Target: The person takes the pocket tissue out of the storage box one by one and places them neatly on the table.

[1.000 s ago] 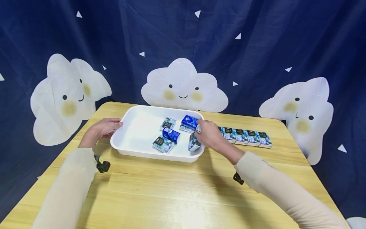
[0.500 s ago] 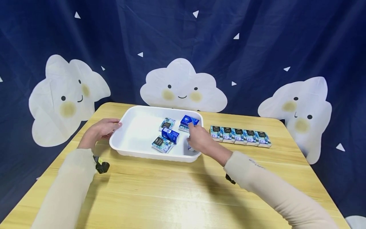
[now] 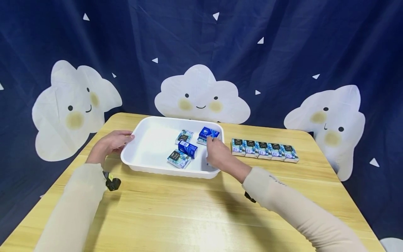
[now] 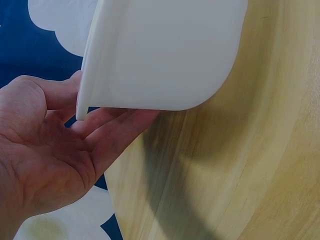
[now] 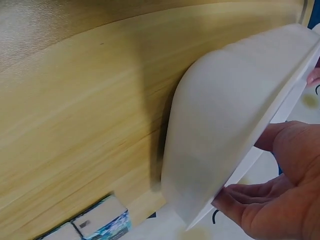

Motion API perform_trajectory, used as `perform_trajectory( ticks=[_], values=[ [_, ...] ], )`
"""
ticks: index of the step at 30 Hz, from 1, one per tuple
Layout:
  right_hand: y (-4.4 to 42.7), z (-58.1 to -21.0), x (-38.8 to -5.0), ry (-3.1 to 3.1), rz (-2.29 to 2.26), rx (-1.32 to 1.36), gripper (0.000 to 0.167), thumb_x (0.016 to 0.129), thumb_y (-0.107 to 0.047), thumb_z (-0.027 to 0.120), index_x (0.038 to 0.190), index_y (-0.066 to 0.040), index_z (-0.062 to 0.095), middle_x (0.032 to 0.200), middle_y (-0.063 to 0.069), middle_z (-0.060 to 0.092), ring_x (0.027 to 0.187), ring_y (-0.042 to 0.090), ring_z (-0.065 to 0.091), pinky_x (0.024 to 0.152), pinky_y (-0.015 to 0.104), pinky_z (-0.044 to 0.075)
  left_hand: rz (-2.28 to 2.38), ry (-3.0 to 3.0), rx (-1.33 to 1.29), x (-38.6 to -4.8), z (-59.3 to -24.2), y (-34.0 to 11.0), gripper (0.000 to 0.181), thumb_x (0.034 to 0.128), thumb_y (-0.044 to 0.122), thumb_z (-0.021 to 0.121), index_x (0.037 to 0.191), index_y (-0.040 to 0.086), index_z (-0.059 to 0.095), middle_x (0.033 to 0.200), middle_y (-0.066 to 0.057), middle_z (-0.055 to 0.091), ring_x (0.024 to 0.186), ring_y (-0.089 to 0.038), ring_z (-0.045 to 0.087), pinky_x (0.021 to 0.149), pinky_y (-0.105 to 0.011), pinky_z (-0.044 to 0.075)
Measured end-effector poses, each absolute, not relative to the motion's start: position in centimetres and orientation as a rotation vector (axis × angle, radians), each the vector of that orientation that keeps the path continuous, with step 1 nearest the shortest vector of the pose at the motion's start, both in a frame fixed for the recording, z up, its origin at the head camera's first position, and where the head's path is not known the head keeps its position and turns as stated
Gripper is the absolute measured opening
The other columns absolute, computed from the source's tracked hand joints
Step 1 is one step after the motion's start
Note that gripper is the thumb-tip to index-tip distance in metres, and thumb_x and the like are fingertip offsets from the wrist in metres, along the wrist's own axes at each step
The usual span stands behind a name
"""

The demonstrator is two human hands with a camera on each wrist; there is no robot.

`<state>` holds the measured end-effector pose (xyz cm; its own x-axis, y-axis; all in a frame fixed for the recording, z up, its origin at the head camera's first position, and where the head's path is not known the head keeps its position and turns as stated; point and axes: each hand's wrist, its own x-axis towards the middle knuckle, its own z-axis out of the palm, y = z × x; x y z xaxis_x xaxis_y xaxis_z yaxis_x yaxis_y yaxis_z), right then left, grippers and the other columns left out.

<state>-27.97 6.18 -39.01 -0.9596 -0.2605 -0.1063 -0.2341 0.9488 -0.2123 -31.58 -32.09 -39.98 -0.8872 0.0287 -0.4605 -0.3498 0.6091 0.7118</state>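
A white plastic tray [image 3: 148, 145] stands on the table with several pocket tissue packs in its right half. My left hand [image 3: 117, 140] grips its left end; the left wrist view shows the thumb [image 4: 62, 92] at the rim and the fingers against the outer side. My right hand [image 3: 220, 153] reaches over the right rim into the tray, thumb and fingers bent downward. Their tips are hidden behind the wall in the right wrist view, as is most of a pack beneath them. Near it lie a blue pack [image 3: 209, 132], another blue pack [image 3: 188, 149] and a floral pack [image 3: 178, 159].
A row of several floral tissue packs [image 3: 263, 149] lies side by side on the wooden table [image 3: 176, 210], right of the tray. A dark blue curtain [image 3: 267, 59] with cloud prints hangs behind the table's far edge.
My right hand has moved left and slightly down from the tray's right rim, over the pack standing there, which it now mostly covers. The left hand and tray stay put.
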Motion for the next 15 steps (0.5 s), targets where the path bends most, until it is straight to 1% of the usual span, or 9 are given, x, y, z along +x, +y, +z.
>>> perform_trajectory(
  ticks=[2, 6, 9, 12, 15],
  values=[
    [6.05, -38.97, -27.9, 2.962, -0.295, -0.366, 0.083, 0.087, -0.012, 0.077, 0.154, 0.002, 0.031, 0.146, 0.028, 0.048, 0.125, 0.036, 0.056, 0.098, 0.047, 0.054, 1.19, 2.407, -0.259, -31.57, -40.05, -32.13, 0.063, 0.1101, 0.038, 0.04, 0.162, 0.007, 0.023, 0.153, -0.024, 0.041, 0.115, -0.028, 0.056, 0.081, -0.03, 0.049],
    [5.86, -38.78, -27.74, 2.946, -0.261, -0.358, 0.086, 0.085, -0.016, 0.081, 0.152, 0.007, 0.032, 0.148, 0.032, 0.044, 0.13, 0.04, 0.051, 0.1, 0.049, 0.052, 1.185, 2.408, -0.263, -31.53, -40.09, -32.24, 0.063, 0.1101, 0.038, 0.04, 0.162, 0.007, 0.022, 0.154, -0.024, 0.04, 0.117, -0.029, 0.055, 0.082, -0.03, 0.049],
    [5.73, -38.67, -27.75, 2.926, -0.197, -0.35, 0.085, 0.084, -0.018, 0.082, 0.149, 0.01, 0.035, 0.148, 0.034, 0.042, 0.135, 0.042, 0.046, 0.104, 0.049, 0.05, 1.189, 2.407, -0.263, -31.51, -40.03, -32.18, 0.063, 0.11, 0.038, 0.04, 0.162, 0.007, 0.022, 0.155, -0.024, 0.038, 0.12, -0.03, 0.053, 0.083, -0.03, 0.049],
    [5.6, -38.62, -27.82, 2.889, -0.148, -0.327, 0.086, 0.083, -0.015, 0.08, 0.151, 0.01, 0.033, 0.153, 0.034, 0.037, 0.142, 0.043, 0.037, 0.109, 0.049, 0.045, 1.191, 2.406, -0.262, -31.54, -40.01, -32.1, 0.063, 0.1099, 0.038, 0.04, 0.162, 0.007, 0.022, 0.156, -0.024, 0.037, 0.122, -0.031, 0.051, 0.083, -0.029, 0.048],
    [5.52, -38.62, -27.99, 2.864, -0.105, -0.323, 0.087, 0.082, -0.012, 0.079, 0.152, 0.009, 0.032, 0.156, 0.033, 0.033, 0.145, 0.042, 0.034, 0.113, 0.049, 0.041, 1.192, 2.406, -0.261, -31.56, -40.04, -32.14, 0.064, 0.1098, 0.039, 0.041, 0.162, 0.007, 0.022, 0.156, -0.024, 0.037, 0.122, -0.031, 0.051, 0.084, -0.03, 0.048]
  ],
)
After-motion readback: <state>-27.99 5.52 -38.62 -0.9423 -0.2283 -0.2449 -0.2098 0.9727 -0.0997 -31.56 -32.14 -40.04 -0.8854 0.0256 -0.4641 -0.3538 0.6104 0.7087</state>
